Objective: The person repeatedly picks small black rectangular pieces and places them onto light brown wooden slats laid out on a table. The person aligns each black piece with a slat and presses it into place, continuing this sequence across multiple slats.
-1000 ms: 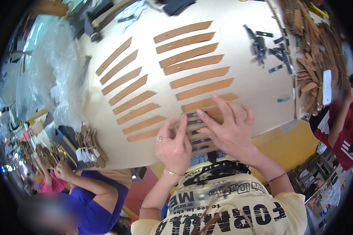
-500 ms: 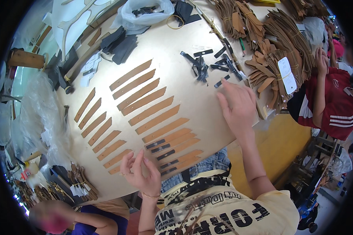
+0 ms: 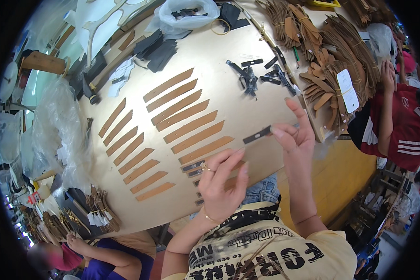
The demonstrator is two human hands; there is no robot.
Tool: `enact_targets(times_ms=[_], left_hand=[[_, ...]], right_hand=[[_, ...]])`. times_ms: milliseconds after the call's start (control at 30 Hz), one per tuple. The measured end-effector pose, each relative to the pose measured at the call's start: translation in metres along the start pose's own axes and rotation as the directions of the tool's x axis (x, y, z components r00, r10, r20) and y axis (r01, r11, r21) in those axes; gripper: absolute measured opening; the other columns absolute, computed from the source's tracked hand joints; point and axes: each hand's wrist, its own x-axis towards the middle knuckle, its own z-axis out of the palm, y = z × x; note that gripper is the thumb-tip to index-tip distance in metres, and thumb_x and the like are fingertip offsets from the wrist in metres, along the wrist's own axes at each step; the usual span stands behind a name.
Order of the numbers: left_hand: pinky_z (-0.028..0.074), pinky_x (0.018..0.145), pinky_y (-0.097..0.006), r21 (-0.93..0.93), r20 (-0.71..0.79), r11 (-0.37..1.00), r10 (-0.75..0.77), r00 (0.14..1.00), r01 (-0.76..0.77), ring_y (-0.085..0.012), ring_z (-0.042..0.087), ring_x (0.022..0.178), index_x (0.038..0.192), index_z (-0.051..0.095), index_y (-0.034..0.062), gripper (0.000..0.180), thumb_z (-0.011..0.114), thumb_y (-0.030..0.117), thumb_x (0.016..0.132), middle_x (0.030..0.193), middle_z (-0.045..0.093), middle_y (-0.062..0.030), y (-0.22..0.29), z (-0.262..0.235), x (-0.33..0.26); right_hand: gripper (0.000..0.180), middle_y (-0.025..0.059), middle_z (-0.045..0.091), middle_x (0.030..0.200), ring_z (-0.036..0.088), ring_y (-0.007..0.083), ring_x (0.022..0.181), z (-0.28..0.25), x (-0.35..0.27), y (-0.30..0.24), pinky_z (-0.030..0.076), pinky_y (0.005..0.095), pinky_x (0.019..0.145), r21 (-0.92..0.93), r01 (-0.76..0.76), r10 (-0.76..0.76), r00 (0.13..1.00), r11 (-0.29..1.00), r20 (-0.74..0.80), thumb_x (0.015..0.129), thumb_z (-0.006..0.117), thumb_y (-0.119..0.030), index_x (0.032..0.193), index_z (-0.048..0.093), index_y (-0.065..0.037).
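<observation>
black, probably light and stiffish, the strip (image 3: 256,135) suits an end grip, as the right hand (image 3: 297,139) pinches it, left hand (image 3: 220,189) loosely open.

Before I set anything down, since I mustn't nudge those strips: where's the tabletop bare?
Between the right column of tan leather strips and the scattered black strips, and between the left column and the table's near edge. It's crowded with strips under the left hand and with brown leather bundles along the right edge.
</observation>
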Motion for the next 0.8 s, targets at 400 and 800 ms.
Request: enact_targets(times_ms=[400,800], left_hand=[[0.046,0.07,-0.032,0.264,-0.047,0.925,0.295,0.954,-0.273,-0.0202,0.062,0.082,0.105,0.074,0.0063,0.034,0.08,0.0,0.072,0.104,0.067,-0.0059,-0.01,-0.015,0.011],[0.043,0.07,-0.032,0.275,0.025,0.906,0.326,0.945,-0.32,-0.0182,0.063,0.082,0.108,0.073,0.0061,0.036,0.077,0.0,0.073,0.102,0.067,-0.0047,-0.014,-0.017,0.015]], right_hand=[[0.075,0.006,0.075,0.094,0.068,0.0118,0.095,0.018,-0.035,-0.002,0.04,0.0358,0.102,-0.433,0.347,-0.213,0.92,0.832,0.328,0.088,0.07,-0.001,0.151,0.029,0.001],[0.023,0.0073,0.073,0.102,0.067,0.0188,0.086,0.026,-0.035,-0.011,0.048,0.0313,0.085,-0.532,0.379,-0.264,0.922,0.757,0.282,0.086,0.074,-0.006,0.109,0.07,-0.006]])
